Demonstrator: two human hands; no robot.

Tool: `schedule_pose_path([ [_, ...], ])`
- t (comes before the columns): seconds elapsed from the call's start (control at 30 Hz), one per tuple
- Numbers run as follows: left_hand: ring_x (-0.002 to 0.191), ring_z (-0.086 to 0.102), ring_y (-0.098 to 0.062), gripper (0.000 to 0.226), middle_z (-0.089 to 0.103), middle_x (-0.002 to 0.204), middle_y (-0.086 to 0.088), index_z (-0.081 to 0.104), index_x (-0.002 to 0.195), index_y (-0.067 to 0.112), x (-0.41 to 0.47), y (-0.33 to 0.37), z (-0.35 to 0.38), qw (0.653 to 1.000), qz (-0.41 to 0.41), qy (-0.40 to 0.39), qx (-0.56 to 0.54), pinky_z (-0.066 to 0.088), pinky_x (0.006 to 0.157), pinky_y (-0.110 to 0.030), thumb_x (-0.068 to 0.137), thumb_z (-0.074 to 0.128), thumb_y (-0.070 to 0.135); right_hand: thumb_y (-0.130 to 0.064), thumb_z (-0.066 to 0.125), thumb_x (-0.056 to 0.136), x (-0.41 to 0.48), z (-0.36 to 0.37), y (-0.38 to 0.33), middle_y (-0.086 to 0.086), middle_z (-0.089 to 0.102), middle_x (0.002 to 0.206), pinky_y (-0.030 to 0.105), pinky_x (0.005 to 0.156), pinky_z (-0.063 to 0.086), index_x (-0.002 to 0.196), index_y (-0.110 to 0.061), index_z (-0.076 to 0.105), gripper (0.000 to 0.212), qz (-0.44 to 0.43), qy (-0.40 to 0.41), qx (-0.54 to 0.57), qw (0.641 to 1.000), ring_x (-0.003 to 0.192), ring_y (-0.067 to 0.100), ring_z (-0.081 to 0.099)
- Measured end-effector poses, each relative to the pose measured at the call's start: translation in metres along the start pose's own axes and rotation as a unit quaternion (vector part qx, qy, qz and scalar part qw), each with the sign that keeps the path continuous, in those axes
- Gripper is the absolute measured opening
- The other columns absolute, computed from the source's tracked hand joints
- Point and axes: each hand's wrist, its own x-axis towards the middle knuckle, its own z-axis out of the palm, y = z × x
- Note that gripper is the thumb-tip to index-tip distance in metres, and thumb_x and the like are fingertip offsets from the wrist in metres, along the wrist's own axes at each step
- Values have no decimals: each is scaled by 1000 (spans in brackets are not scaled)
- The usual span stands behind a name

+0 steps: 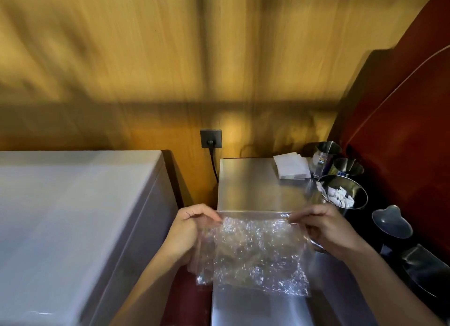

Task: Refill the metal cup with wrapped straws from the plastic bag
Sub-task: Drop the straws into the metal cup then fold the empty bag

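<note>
A crinkled clear plastic bag [255, 250] hangs over the steel counter, stretched flat between both hands. My left hand [187, 230] pinches its top left corner, and my right hand [326, 230] pinches its top right corner. No straws are discernible inside the bag. To the right, a metal cup [358, 191] stands on the counter with the white ends of several wrapped straws [339, 196] showing inside it.
Two more metal cups [327, 150] [348, 166] stand behind the straw cup, beside a stack of white napkins [291, 166]. A steel counter [255, 182] lies ahead, a white chest appliance [73, 216] at left, dark metal utensils [392, 222] at right, and a wall socket with a plugged cable [210, 138].
</note>
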Motion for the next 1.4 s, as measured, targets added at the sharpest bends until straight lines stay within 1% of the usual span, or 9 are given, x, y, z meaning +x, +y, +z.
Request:
schedule_pose_path([
  [0.1, 56, 61, -10, 53, 68, 58, -2, 68, 57, 8, -1, -3, 3, 998, -29, -5, -49, 49, 53, -19, 70, 28, -26, 23, 40, 75, 0, -2, 2, 11, 70, 58, 15, 41, 43, 58, 1, 71, 41, -17, -10, -1, 1000, 46, 10, 59],
  [0.27, 61, 64, -24, 19, 68, 68, -7, 63, 86, 9, -1, -15, 3, 964, -167, -5, -209, 53, 61, -36, 75, 48, 5, -4, 66, 68, -2, -4, 8, 12, 67, 71, 23, 46, 49, 78, -2, 65, 11, 0, -33, -14, 999, 58, 19, 60],
  [0.43, 58, 56, -21, 56, 64, 75, -11, 62, 102, 8, -4, -26, 0, 947, -274, -108, -127, 44, 50, -26, 80, 50, 58, 21, 58, 72, -1, 0, 8, 10, 54, 85, 26, 52, 49, 85, -7, 55, 31, 7, -90, -145, 985, 60, 12, 59],
  [0.57, 71, 53, -19, 35, 58, 86, -10, 67, 88, 24, -14, -33, 20, 924, -270, -270, 16, 41, 56, -25, 63, 74, 48, 13, 57, 77, 1, 9, 5, 7, 57, 81, 30, 58, 44, 87, -15, 60, 30, 33, -192, -218, 956, 73, 27, 51],
  [0.67, 68, 61, -4, 13, 70, 76, 10, 66, 85, 24, -20, -41, 45, 926, -220, -306, 30, 43, 55, -13, 78, 71, 14, 15, 53, 76, 5, 19, 6, -10, 63, 75, 26, 55, 42, 88, -18, 62, 37, 36, -221, -240, 945, 71, 25, 50],
  [0.83, 59, 53, -13, 9, 60, 77, -18, 62, 83, -1, -24, -55, 59, 972, -182, -150, -7, 41, 53, -18, 80, 61, -9, 8, 64, 75, 10, 9, 12, 5, 60, 104, 35, 75, 52, 106, -32, 62, 51, 31, -172, -241, 955, 88, 22, 60],
  [1.0, 55, 44, -15, 8, 52, 76, -18, 57, 79, -2, -25, -59, 55, 973, -198, -64, -96, 35, 50, -22, 78, 61, -9, -15, 80, 59, 5, -11, 27, 12, 56, 113, 22, 61, 51, 120, -37, 51, 71, 91, -68, -161, 980, 85, 21, 64],
  [1.2, 52, 50, -19, 16, 60, 68, -19, 60, 77, -2, -24, -75, 66, 959, -228, 52, -158, 40, 51, -23, 67, 72, -5, -5, 84, 48, -5, 0, 67, 12, 60, 88, 17, 50, 46, 126, -25, 40, 92, 141, 37, -31, 989, 71, 17, 64],
  [1.4, 59, 55, -21, 37, 60, 78, -13, 47, 105, 3, -15, -94, 71, 961, -224, 150, -56, 47, 50, -26, 76, 63, -13, 12, 67, 68, 1, 11, 103, -6, 58, 56, 24, 60, 45, 118, -41, 41, 77, 49, 175, -123, 976, 55, 8, 55],
])
